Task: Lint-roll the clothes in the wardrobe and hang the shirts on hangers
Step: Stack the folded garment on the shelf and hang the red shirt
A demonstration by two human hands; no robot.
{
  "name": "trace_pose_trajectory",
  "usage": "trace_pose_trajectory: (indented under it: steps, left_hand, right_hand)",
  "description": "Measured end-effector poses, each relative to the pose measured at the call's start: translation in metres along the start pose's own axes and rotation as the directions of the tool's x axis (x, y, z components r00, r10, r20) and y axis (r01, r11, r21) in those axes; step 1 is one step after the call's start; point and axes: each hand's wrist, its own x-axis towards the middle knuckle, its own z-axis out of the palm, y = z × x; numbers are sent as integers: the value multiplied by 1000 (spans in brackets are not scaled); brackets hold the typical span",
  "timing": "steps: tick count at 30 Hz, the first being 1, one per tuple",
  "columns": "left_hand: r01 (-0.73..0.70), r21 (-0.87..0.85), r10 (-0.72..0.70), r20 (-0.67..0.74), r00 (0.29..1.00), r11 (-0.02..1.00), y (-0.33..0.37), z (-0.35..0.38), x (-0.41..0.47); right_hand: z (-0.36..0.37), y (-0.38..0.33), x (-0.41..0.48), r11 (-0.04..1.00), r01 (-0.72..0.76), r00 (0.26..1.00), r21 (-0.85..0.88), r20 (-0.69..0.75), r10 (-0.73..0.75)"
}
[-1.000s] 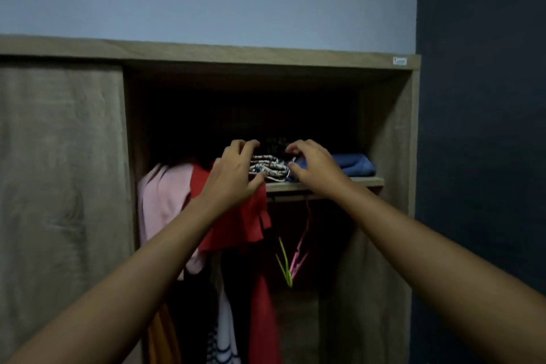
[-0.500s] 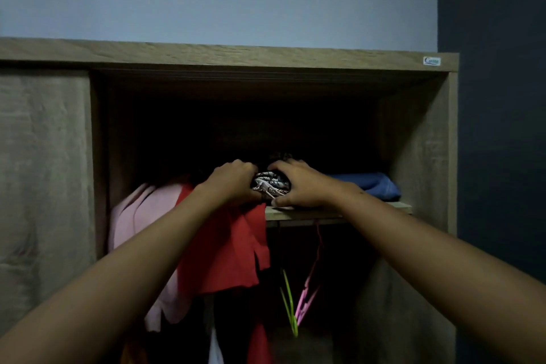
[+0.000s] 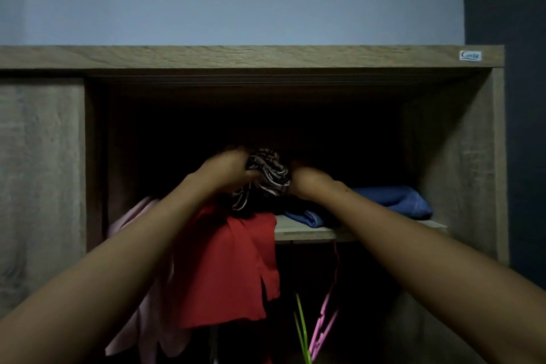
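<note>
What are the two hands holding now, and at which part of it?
Both hands, left and right, grip the bunched black-and-white patterned garment, one at each side of the bundle, above the wooden shelf.

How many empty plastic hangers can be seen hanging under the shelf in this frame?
2: a thin green plastic hanger and, just to its right, a pink plastic hanger, both below the pale wooden shelf. The dark interior may hide more.
</note>
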Motion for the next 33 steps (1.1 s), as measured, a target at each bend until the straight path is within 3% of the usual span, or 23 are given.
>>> trace_pose_trajectory:
  steps: [6, 9, 12, 18, 21, 23, 25, 27, 30, 33]
  left_hand:
    - [-38, -9, 38, -9, 999, 999, 9, 10, -14]
    - [-16, 192, 31, -74, 997, 981, 25, 21, -23]
    - [-46, 332, 112, -184, 977, 942, 46, 32, -19]
    - [-40, 308, 113, -223, 968, 950, 95, 27, 3]
    - [-129, 265, 213, -314, 925, 955, 123, 33, 17]
    - [-219, 272, 288, -248, 925, 937, 141, 37, 25]
    - [-298, 267, 334, -100, 937, 916, 155, 43, 30]
    - [-322, 218, 331, -6, 944, 921, 163, 52, 32]
    - [-280, 88, 274, 73, 959, 956, 160, 59, 40]
    - [-232, -101, 245, 152, 957, 968, 149, 48, 40]
  right_hand:
    - [-5, 15, 12, 981, -66, 992, 182, -96, 84]
    - [-10, 22, 13, 968, -68, 985, 240, -140, 104]
    - [-17, 30, 2, 945, -92, 973, 315, -172, 152]
    - [-36, 60, -12, 808, -79, 874, 584, -350, 338]
    - [-54, 87, -32, 765, -57, 800, 642, -429, 419]
    - [-57, 112, -46, 795, -146, 796, 588, -407, 447]
    - [-53, 130, -55, 805, -318, 835, 500, -254, 488]
    - [-50, 141, -62, 854, -417, 854, 312, -187, 486]
    - [-62, 140, -77, 929, -326, 914, 177, -194, 357]
    - [-74, 133, -89, 949, -173, 958, 265, -179, 225]
